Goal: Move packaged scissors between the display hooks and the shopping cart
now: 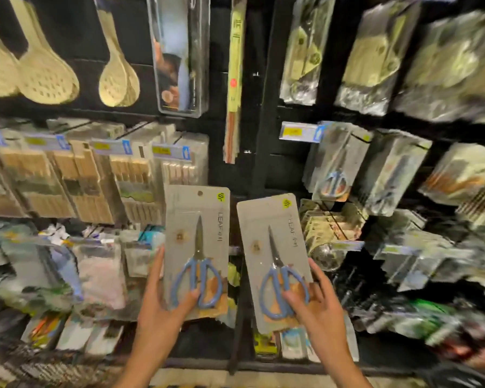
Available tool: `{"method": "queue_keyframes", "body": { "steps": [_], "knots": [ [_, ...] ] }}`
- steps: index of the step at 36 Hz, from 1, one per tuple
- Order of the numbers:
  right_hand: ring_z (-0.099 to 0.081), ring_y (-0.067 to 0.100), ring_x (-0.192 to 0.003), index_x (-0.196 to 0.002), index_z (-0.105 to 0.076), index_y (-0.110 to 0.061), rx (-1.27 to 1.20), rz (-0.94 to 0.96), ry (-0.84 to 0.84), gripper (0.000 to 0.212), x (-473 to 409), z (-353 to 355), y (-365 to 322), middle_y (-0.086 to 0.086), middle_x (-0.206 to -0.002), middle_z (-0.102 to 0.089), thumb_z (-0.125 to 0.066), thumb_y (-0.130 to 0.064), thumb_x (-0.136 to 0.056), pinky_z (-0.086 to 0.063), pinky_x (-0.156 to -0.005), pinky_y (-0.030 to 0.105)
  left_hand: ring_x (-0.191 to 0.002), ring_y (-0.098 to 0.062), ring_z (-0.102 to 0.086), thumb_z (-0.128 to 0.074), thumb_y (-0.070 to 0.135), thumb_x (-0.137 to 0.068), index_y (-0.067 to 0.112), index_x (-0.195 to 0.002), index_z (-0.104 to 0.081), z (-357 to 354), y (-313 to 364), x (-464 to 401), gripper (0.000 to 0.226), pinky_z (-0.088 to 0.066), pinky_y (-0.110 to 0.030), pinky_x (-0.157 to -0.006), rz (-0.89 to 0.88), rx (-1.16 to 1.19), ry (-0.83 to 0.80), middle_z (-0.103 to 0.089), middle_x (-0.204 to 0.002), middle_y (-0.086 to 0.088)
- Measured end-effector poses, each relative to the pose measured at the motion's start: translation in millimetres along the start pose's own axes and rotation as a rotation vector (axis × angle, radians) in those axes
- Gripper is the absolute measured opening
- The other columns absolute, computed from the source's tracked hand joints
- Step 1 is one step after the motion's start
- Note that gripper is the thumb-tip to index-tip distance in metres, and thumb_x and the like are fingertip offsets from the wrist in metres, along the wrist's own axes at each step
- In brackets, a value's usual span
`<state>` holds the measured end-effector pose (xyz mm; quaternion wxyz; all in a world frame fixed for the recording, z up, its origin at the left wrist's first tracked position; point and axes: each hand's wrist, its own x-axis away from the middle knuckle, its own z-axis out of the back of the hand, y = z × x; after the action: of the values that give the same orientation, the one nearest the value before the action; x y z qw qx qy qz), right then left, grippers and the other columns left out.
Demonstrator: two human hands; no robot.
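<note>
I hold two packs of blue-handled scissors on grey cards upright in front of the display wall. My left hand grips the left scissors pack at its lower edge, thumb across the blue handles. My right hand grips the right scissors pack the same way, with that card tilted slightly left. More of the same scissors packs hang on a hook up and to the right. The shopping cart is out of view.
Wooden skimmers hang at the top left, packs of chopsticks below them. A black upright post splits the wall. Bagged utensils crowd the right side, and small packaged goods fill the lower shelves.
</note>
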<state>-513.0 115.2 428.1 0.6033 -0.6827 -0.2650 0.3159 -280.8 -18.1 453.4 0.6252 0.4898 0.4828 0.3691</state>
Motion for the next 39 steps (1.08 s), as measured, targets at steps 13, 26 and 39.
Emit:
{"method": "queue_keyframes", "body": {
  "steps": [13,26,39],
  "knots": [
    [-0.072,0.003,-0.094,-0.136,-0.049,-0.038,-0.018,0.061,0.053,0.07,-75,65,-18,-0.015,-0.098,-0.076,-0.074,0.001,-0.084,-0.059,-0.07,0.018,-0.141,-0.005,-0.043,-0.083,0.028,-0.079,0.06,-0.148,-0.028,-84,19,-42,0.093,-0.039,-0.044,-0.116,-0.066,-0.03,-0.015,-0.041,-0.155,0.019],
    [-0.073,0.007,-0.091,-0.139,-0.049,-0.038,-0.064,0.04,-0.046,0.073,-158,93,-13,-0.007,-0.098,-0.076,-0.079,-0.005,-0.082,-0.059,-0.064,0.02,-0.149,-0.016,-0.034,-0.078,0.035,-0.075,0.078,-0.135,-0.027,-139,43,-76,0.09,-0.033,-0.057,-0.118,-0.095,-0.097,0.127,-0.029,-0.158,0.032],
    [-0.072,0.006,-0.095,-0.138,-0.047,-0.047,-0.052,0.059,-0.001,0.072,-185,69,-15,-0.007,-0.102,-0.076,-0.08,-0.014,-0.084,-0.059,-0.072,0.02,-0.147,0.0,-0.027,-0.075,0.028,-0.079,0.064,-0.146,-0.023,-133,50,-103,0.092,-0.025,-0.039,-0.121,-0.178,-0.112,0.074,-0.024,-0.143,0.055]
  ]
}}
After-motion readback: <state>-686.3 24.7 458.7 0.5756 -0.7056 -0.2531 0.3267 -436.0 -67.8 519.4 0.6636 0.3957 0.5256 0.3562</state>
